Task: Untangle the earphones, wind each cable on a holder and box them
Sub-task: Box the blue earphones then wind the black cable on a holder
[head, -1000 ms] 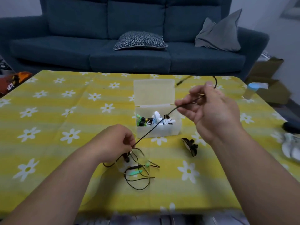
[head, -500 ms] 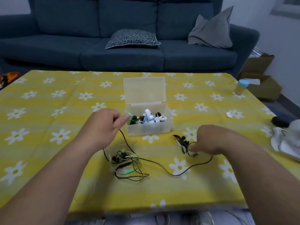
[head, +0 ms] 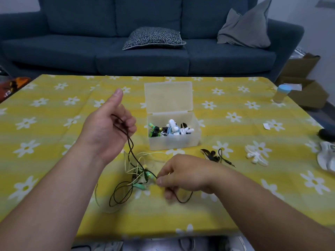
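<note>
A tangle of black, pale yellow and green earphone cables (head: 135,180) lies on the yellow flowered tablecloth near the front edge. My left hand (head: 108,127) is raised above it, fingers curled on the black cable (head: 129,144), thumb up. My right hand (head: 181,173) rests low beside the tangle and pinches the same black cable, which loops under the hand. Behind stands a clear plastic box (head: 174,140) with its lid up, holding several wound earphones. A black holder with a cable and plug (head: 213,156) lies to the right of the box.
White earphones (head: 255,157) lie further right on the tablecloth (head: 54,124). A small bottle with a blue cap (head: 280,94) stands at the far right corner. A dark object (head: 326,134) and a white thing sit at the right edge. A blue sofa stands behind the table.
My right hand has come left from the black holder to the tangle and pinched the black cable. My left hand has turned palm-in, lifting the cable with the thumb up.
</note>
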The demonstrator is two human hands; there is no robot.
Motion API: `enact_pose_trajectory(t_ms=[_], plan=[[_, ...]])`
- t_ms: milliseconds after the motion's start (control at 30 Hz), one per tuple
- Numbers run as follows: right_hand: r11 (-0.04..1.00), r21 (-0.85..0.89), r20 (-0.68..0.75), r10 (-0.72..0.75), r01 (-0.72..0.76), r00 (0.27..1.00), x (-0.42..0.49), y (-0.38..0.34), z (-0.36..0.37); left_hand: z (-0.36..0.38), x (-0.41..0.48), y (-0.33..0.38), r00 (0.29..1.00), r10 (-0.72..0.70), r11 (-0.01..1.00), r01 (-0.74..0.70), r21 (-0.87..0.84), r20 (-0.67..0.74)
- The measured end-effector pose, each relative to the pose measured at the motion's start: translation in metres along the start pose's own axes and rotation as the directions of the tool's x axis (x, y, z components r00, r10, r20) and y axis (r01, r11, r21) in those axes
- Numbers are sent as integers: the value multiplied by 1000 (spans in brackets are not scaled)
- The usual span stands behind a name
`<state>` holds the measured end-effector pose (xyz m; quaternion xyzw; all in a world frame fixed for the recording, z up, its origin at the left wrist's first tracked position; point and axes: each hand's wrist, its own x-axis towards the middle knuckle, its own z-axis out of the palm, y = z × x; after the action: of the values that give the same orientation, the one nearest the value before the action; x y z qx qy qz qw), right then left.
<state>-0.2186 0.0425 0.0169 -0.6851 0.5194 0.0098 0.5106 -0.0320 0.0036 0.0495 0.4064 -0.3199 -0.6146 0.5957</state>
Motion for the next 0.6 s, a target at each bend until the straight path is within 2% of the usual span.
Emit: enact_pose_trajectory(t_ms=[67,100,167,200,267,333,367,400,433,467,533,567,600], plan=[[1000,10,-110,-5,6,994,1,-2,-6,-7,0,3,999,39,998,-39,43,3],[999,43,-213,-6,15,977,2,-3,-11,-12,2,4,997,74,989,-73,129,-8],[968,227,-447,6,107,895,2,-5,-23,-23,5,3,985,169,889,-132,438,-46],[920,343,-536,26,189,844,-1,-8,-30,-28,7,1,976,207,774,-126,621,-60],[746,558,-615,77,364,785,-9,-14,-43,-42,12,-5,970,214,464,0,886,-112],[539,684,-618,72,491,783,-20,-20,-53,-46,11,-10,970,184,165,130,978,-160],[462,711,-618,49,530,785,-24,-23,-55,-46,9,-10,969,193,84,143,986,-157],[416,722,-616,22,553,787,-27,-25,-55,-43,7,-10,967,222,65,112,992,-124],[399,723,-611,-11,564,791,-30,-28,-55,-38,5,-9,967,247,109,34,993,-60],[403,717,-605,-47,569,795,-31,-31,-53,-29,0,-8,970,241,227,-80,970,24],[422,704,-584,-112,571,804,-31,-34,-49,-7,-13,-4,962,117,565,-269,780,247],[420,705,-571,-141,571,809,-32,-36,-47,3,-18,-5,935,47,688,-285,668,351],[403,714,-559,-164,572,813,-33,-37,-47,9,-22,-9,907,-2,742,-281,609,421]])
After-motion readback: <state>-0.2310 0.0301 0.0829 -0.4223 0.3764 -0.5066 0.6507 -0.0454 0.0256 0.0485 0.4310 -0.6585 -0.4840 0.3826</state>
